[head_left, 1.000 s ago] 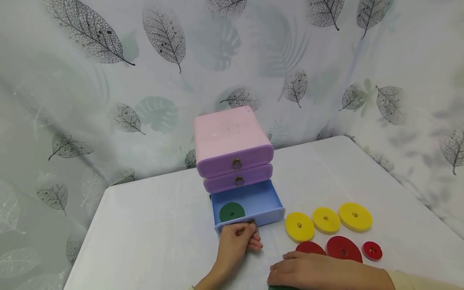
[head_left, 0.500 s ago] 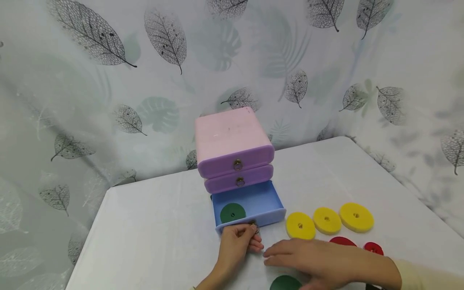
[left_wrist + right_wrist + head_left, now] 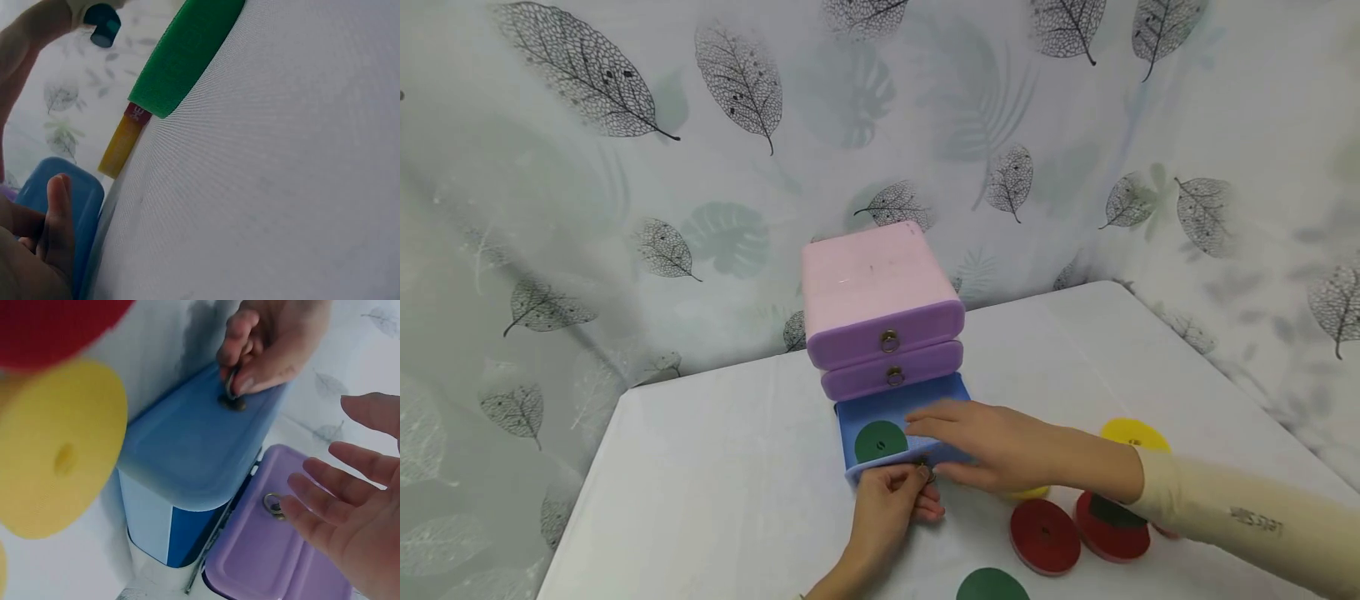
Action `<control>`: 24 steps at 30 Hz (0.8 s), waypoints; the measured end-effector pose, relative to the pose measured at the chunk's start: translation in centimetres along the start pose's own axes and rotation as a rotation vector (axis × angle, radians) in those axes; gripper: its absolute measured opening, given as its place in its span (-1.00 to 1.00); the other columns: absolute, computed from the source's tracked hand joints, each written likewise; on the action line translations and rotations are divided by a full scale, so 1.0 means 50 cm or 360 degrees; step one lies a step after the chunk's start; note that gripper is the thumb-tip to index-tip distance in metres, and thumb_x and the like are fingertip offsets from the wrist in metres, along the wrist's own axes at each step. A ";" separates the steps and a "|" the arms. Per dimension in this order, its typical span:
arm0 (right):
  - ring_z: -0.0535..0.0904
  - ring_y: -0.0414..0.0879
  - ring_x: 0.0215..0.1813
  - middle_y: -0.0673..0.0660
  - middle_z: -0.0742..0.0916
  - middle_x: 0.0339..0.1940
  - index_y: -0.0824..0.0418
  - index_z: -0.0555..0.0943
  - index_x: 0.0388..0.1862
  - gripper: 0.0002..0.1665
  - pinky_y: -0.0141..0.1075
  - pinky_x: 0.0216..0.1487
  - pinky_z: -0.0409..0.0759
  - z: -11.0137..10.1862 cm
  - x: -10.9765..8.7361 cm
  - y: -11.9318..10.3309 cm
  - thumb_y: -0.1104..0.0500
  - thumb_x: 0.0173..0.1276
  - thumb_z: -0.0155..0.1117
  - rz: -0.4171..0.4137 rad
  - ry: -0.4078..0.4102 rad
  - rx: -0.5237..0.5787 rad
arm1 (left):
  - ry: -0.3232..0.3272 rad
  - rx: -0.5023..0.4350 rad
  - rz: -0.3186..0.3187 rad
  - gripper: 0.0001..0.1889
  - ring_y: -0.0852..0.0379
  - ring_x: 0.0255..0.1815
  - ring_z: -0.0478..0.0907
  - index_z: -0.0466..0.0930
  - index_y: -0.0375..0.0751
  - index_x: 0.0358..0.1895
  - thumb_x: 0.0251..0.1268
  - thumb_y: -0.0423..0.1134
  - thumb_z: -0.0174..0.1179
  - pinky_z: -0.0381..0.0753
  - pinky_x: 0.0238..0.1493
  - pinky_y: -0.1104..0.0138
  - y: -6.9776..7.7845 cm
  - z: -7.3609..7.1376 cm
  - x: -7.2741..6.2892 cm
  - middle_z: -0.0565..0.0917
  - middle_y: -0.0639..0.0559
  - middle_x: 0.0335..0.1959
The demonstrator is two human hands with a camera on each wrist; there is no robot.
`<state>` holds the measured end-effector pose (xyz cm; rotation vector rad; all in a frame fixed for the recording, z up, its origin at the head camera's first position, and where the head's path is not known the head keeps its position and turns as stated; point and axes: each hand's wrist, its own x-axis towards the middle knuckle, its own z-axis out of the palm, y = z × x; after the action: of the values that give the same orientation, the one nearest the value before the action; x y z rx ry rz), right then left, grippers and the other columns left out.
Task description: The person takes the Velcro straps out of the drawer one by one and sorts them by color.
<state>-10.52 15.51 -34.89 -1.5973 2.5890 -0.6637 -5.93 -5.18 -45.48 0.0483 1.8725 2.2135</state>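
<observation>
My left hand (image 3: pixel 883 508) pinches the metal ring pull (image 3: pixel 231 381) on the front of the blue drawer (image 3: pixel 925 402), the lowest one, which is pulled out. A green disc (image 3: pixel 880 440) with a small centre hole lies inside, at the drawer's left. Over the drawer's right half hovers my right hand (image 3: pixel 1000 446), its fingers spread and holding nothing; the fingertips are close to that disc. Another green disc (image 3: pixel 992 587) lies on the table nearer to me, cut off by the frame edge.
Above the open drawer, the pink cabinet (image 3: pixel 872 271) has two closed purple drawers (image 3: pixel 887 333). Red discs (image 3: pixel 1045 537) and yellow discs (image 3: pixel 62 450) lie to the right on the white table (image 3: pixel 700 483), partly hidden by my right arm. A leaf-patterned cloth hangs behind.
My right hand has lifted off the green disc on the table and moved up and left, over the drawer. The left hand has kept its grip on the ring.
</observation>
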 end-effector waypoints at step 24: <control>0.41 0.07 0.50 0.15 0.55 0.47 0.27 0.44 0.50 -0.36 -0.01 0.48 0.39 0.023 0.122 0.065 0.19 0.52 0.35 0.0069 -0.0184 0.0073 | 0.0021 -0.0004 -0.0007 -0.73 0.15 -0.53 0.72 0.66 -0.66 -0.23 0.54 -0.39 0.18 0.78 -0.40 0.31 0.005 0.002 -0.005 0.73 -0.33 -0.41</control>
<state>-15.88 11.12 -35.91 -1.5144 2.4999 -0.6047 -5.72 -5.15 -45.17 0.0289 1.8751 2.2182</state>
